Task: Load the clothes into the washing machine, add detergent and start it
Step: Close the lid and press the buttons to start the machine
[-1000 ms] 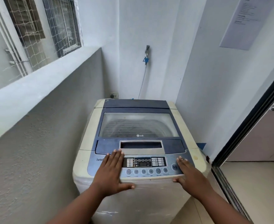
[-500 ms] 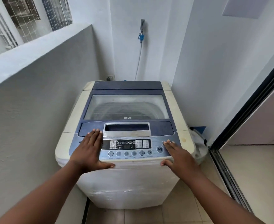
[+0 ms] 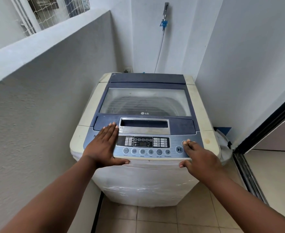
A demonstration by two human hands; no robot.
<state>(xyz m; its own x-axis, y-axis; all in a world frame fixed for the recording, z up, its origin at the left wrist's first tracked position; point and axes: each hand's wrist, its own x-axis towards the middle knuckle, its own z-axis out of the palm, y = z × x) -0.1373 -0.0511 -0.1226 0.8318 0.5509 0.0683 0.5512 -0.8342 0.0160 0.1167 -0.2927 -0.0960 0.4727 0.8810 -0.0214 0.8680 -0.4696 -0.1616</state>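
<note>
A cream top-loading washing machine [image 3: 88, 105] with a blue lid stands in the corner. Its glass lid [image 3: 145, 101] is closed and the drum shows dimly beneath it. My left hand [image 3: 103, 145] lies flat on the left end of the control panel [image 3: 143, 145], fingers straight, thumb on the front edge. My right hand [image 3: 200, 158] rests on the right end of the panel, fingertips on a round button beside the play/pause button [image 3: 179, 149]. The display shows lit digits. No clothes or detergent are in view.
A grey half wall [image 3: 46, 98] runs close along the left. A white wall stands behind and to the right, with a tap and hose [image 3: 162, 26]. A white bag [image 3: 224, 145] sits on the floor right of the machine. A sliding door track [image 3: 249, 174] lies at the right.
The view has tilted down and pulled back. Both hands stay on the panel; my right fingertips now sit on the round button at the panel's right end.
</note>
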